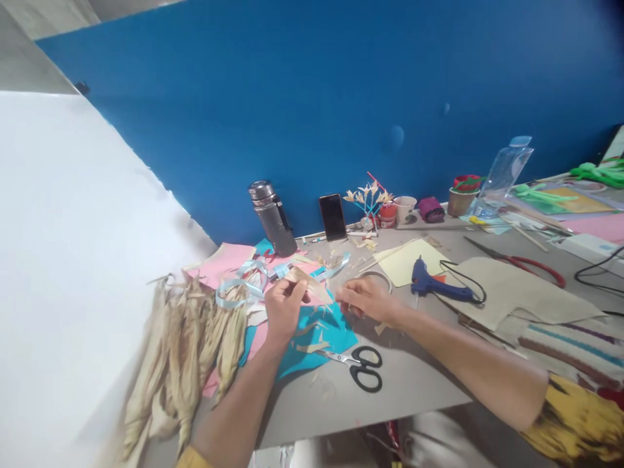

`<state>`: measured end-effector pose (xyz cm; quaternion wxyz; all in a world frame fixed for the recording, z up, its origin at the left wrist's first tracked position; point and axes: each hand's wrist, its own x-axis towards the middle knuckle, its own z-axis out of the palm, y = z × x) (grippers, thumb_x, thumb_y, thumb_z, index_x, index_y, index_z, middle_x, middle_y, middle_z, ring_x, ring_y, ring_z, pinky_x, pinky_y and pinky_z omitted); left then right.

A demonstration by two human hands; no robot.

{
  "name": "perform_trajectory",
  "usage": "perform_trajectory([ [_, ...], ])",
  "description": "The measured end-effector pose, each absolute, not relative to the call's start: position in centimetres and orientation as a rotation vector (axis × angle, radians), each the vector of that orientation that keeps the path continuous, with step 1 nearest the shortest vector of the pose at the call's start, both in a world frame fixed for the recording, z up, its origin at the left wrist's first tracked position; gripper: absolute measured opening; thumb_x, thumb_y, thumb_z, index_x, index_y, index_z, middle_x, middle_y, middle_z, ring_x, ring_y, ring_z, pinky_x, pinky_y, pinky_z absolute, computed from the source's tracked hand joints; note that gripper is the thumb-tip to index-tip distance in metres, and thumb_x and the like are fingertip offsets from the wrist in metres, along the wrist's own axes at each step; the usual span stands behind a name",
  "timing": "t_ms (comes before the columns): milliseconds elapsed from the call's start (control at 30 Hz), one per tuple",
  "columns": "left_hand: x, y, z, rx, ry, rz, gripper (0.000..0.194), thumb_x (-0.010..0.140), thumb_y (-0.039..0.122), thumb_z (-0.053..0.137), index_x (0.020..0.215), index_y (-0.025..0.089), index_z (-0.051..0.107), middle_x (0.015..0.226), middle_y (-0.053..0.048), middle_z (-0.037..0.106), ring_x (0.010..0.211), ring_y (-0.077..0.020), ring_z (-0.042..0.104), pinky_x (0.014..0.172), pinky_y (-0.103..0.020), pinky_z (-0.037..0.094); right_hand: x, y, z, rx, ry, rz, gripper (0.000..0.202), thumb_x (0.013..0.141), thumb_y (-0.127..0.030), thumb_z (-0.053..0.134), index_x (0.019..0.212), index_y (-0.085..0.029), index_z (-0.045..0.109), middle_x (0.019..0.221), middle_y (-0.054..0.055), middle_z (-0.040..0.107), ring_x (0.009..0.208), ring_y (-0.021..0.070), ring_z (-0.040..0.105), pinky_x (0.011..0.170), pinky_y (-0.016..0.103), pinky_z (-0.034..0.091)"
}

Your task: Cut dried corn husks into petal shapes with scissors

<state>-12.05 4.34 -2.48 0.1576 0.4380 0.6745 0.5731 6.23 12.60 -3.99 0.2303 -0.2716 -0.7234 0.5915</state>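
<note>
Pinched between thumb and fingers of my left hand (284,304) is a pale, pointed piece of dried corn husk (316,292). Just right of its tip, my right hand (361,296) has its fingers drawn together; what they hold, if anything, is too small to make out. Beneath both hands lies turquoise paper (336,331) strewn with husk scraps. Black-handled scissors (363,367) rest on it and on the table, nearer to me. A bundle of dried corn husks (185,351) hangs over the table's left side, beside a curled light-blue ribbon (234,300).
Behind the hands stand a grey flask (273,224), a phone (333,217), husk flowers (369,197) and a paper cup (405,210). A blue glue gun (436,284), red-handled shears (524,261) and a plastic bottle (502,175) are on the right. The blue wall (316,97) rises behind.
</note>
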Motion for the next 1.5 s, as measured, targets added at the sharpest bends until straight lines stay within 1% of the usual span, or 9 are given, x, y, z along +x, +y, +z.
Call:
perform_trajectory([
  [367, -9.7, 4.4, -3.3, 1.435, 1.758, 1.351, 0.009, 0.072, 0.024, 0.063, 0.076, 0.017, 0.061, 0.065, 0.002, 0.062, 0.059, -0.0139, 0.057, 0.057, -0.023, 0.044, 5.1, 10.8, -4.6, -0.88, -2.179, 1.246, 0.029, 0.082, -0.024, 0.056, 0.055, -0.018, 0.048, 0.053, -0.001, 0.062, 0.046, 0.0087, 0.048, 0.046, 0.02, 0.032],
  [633, -12.3, 4.5, -2.6, 1.448, 1.951, 1.612, 0.039, 0.071, 0.014, 0.056, 0.109, 0.023, 0.053, 0.078, 0.002, 0.066, 0.073, -0.0162, 0.065, 0.071, -0.028, 0.051, 5.5, 11.1, -5.1, -0.966, -2.268, 0.86, 0.02, 0.079, -0.02, 0.057, 0.06, -0.018, 0.054, 0.054, -0.002, 0.056, 0.051, 0.011, 0.046, 0.051, 0.024, 0.022],
  [767, -13.9, 4.6, -1.9, 1.073, 1.941, 1.83, 0.026, 0.071, 0.026, 0.063, 0.096, 0.02, 0.057, 0.073, 0.001, 0.061, 0.066, -0.0161, 0.062, 0.055, -0.025, 0.05, 5.9, 11.2, -5.3, -1.016, -2.366, 0.337, 0.021, 0.085, -0.024, 0.054, 0.066, -0.018, 0.061, 0.061, 0.004, 0.064, 0.053, 0.0135, 0.049, 0.054, 0.03, 0.018],
  [900, -12.3, 4.6, -2.3, 0.747, 1.507, 1.48, 0.039, 0.073, 0.052, 0.065, 0.078, 0.013, 0.061, 0.065, -0.003, 0.061, 0.057, -0.0167, 0.06, 0.043, -0.025, 0.045, 6.2, 11.2, -5.3, -0.888, -2.418, -0.031, 0.026, 0.093, -0.023, 0.048, 0.073, -0.016, 0.064, 0.066, 0.008, 0.067, 0.059, 0.0167, 0.055, 0.058, 0.032, 0.021],
  [1000, -11.0, 4.7, -2.7, 0.579, 1.355, 1.387, 0.031, 0.066, 0.038, 0.075, 0.077, 0.013, 0.061, 0.066, -0.002, 0.062, 0.055, -0.0135, 0.059, 0.042, -0.021, 0.043, 6.4, 11.0, -5.2, -0.82, -2.444, -0.096, 0.025, 0.094, -0.018, 0.047, 0.076, -0.016, 0.065, 0.069, 0.009, 0.066, 0.066, 0.0189, 0.058, 0.061, 0.033, 0.027],
  [1100, -11.0, 4.9, -2.9, 0.527, 1.236, 1.448, 0.025, 0.062, 0.025, 0.079, 0.074, 0.015, 0.06, 0.062, 0.002, 0.059, 0.054, -0.0101, 0.057, 0.048, -0.021, 0.045, 6.4, 11.0, -5.2, -0.759, -2.396, 0.077, 0.018, 0.093, -0.029, 0.054, 0.095, -0.016, 0.067, 0.085, 0.011, 0.07, 0.083, 0.0231, 0.062, 0.071, 0.032, 0.036],
  [1233, -11.4, 4.6, -2.7, 0.658, 1.192, 1.477, 0.026, 0.063, 0.026, 0.082, 0.074, 0.015, 0.061, 0.064, 0.002, 0.061, 0.059, -0.0097, 0.057, 0.057, -0.022, 0.047, 6.3, 11.8, -4.8, -0.791, -2.185, 0.691, 0.044, 0.085, -0.047, 0.064, 0.117, -0.018, 0.063, 0.111, 0.01, 0.069, 0.1, 0.0246, 0.062, 0.082, 0.033, 0.044],
  [1400, -10.6, 4.2, -2.9, 0.748, 1.144, 1.368, 0.027, 0.063, 0.025, 0.083, 0.071, 0.016, 0.059, 0.063, 0.002, 0.061, 0.061, -0.0111, 0.058, 0.06, -0.023, 0.044, 6.4, 13.0, -4.6, -0.688, -2.003, 1.563, 0.04, 0.079, -0.054, 0.068, 0.081, -0.014, 0.066, 0.074, 0.004, 0.069, 0.062, 0.0133, 0.057, 0.055, 0.024, 0.038],
  [1500, -10.3, 3.9, -2.9, 0.821, 1.023, 1.236, 0.029, 0.061, 0.027, 0.084, 0.067, 0.016, 0.057, 0.061, 0.0, 0.063, 0.06, -0.0138, 0.06, 0.058, -0.024, 0.04, 6.6, 13.2, -4.5, -0.544, -1.866, 1.809, 0.042, 0.074, -0.054, 0.073, 0.07, -0.014, 0.064, 0.064, 0.002, 0.066, 0.054, 0.0092, 0.05, 0.051, 0.022, 0.033],
])
